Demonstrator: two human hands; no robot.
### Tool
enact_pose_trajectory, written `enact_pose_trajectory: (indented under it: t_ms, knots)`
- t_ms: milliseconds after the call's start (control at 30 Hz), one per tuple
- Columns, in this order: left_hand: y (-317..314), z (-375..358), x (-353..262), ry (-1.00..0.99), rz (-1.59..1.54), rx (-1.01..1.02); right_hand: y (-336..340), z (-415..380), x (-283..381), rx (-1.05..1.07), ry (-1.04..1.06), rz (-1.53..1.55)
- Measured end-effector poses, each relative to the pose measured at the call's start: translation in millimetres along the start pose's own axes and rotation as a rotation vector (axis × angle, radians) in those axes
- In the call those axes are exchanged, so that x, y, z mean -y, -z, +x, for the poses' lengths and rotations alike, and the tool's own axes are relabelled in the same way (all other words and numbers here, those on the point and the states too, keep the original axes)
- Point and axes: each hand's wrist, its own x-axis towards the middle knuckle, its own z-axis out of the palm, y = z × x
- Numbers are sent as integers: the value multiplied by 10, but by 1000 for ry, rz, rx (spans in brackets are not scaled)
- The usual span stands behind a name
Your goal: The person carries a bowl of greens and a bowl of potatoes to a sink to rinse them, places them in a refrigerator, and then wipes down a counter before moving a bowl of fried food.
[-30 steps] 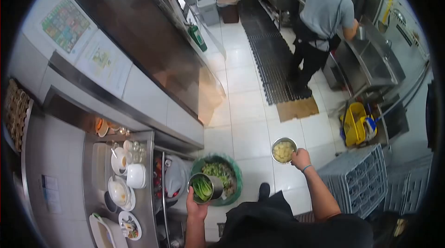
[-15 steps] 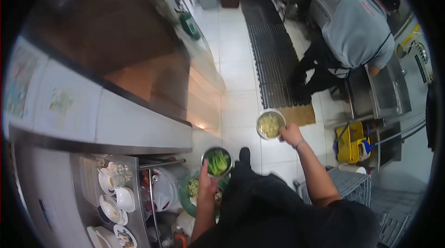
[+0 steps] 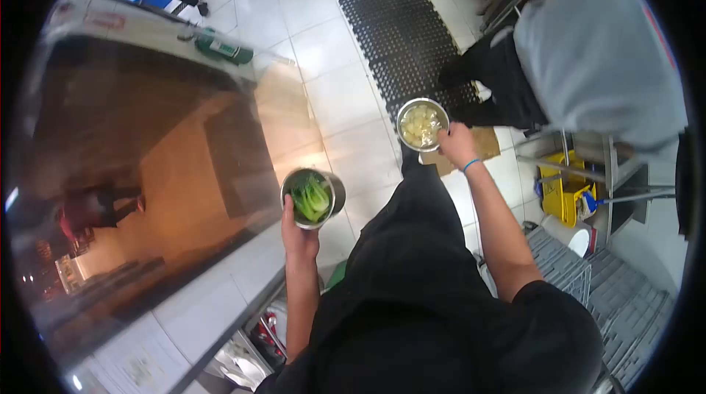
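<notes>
My left hand [image 3: 298, 236] grips a round steel pot of green leafy vegetables [image 3: 312, 197] from below, held over the white tiled floor beside the glass counter front. My right hand [image 3: 457, 145] holds the rim of a second steel pot [image 3: 421, 125] filled with pale yellow food, further ahead and to the right. Both pots are upright. A blue band sits on my right wrist. My black apron fills the lower middle of the view.
A co-worker in a grey shirt [image 3: 599, 48] and black trousers stands close at the upper right. A black floor mat [image 3: 393, 22] runs ahead. A yellow mop bucket [image 3: 562, 188] and grey crates [image 3: 625, 306] stand right. The glass counter [image 3: 140, 151] is left.
I have walked forward along the aisle carrying both pots. The green bin and shelf of dishes have dropped out of view, and the co-worker is now much nearer on the right.
</notes>
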Motion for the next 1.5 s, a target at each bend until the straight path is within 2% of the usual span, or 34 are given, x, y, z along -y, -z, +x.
enact_pose_trajectory:
  t_ms: [67,167,267,400,500,633,667,800,900,1033,1167,1300,1333,1500]
  knots:
    - [-345,386,-125,26,-6,-25,107,497,95,-22,-25,-23]
    - [-944,857,-404,45,7,-38,77,1333,71,-149,65,-153]
    - [-1501,1408,-679,39,23,-80,199,2065,272,-122,10,-133]
    - [-2051,2196,-1050,47,-51,17,314,2957,616,-21,-211,111]
    - [-2452,2799,-1316,32,-31,56,302,3562,823,-100,-192,350]
    - [-3094,3598,-1744,104,46,95,506,4258,1382,-165,-303,475]
    - [-3249,3790,-1843,112,61,90,649,4419,1583,-73,-376,412]
    - [-3913,4500,-2230,143,94,146,751,5232,1789,-105,-367,467]
    - [-4429,5032,-2456,151,112,153,878,5880,1954,-106,-307,260]
    - [-5138,5667,-2686,99,156,95,1000,6763,2194,-156,-235,251]
    - [-5763,6071,-2977,81,88,79,1173,7512,2401,-170,-166,58]
    - [-6431,6550,-3259,54,34,41,1551,8252,3029,-41,-182,151]
    - [-6589,6689,-3307,40,39,55,1531,8519,2995,-77,-103,19]
    - [-7162,7411,-3580,50,-54,33,1662,9562,3571,21,-96,122]
